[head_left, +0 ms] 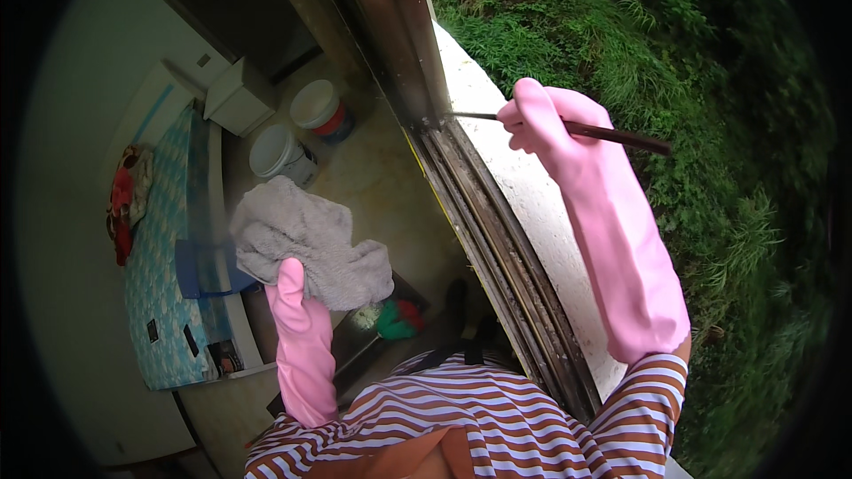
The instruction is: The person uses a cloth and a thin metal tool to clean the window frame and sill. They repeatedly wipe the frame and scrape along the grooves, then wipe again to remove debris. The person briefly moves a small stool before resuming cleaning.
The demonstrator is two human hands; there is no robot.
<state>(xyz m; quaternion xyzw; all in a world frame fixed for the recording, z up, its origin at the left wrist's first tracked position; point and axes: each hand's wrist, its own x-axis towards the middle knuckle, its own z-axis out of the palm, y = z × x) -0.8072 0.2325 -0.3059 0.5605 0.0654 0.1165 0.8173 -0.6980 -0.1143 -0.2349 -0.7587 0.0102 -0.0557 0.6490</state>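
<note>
head view: the person's right hand (555, 120), in a long pink rubber glove, is closed around a slim dark tool (619, 134), thumb and fingers pinched on its shaft. the left hand (302, 337), gloved alike, grips a bunched grey cloth (311, 235) with the thumb pressed over its near edge. the tool points left, its thin tip at the far end of the visible window track (497, 239), by the foot of the dark window frame (404, 31); whether the tip touches cannot be told. the grooved track lies left of the right hand, its long axis running from far left to near right, so the tool lies across it. the right hand is clearly the nearer one, above the white ledge (524, 177); the left hand and cloth are well apart, on the room side. farther left stand two buckets, a plain white bucket (277, 158) and a red-banded bucket (324, 113), then a blue stool (209, 268) beside a teal-covered bed (164, 248). right of the ledge grows dense greenery (577, 22)
</note>
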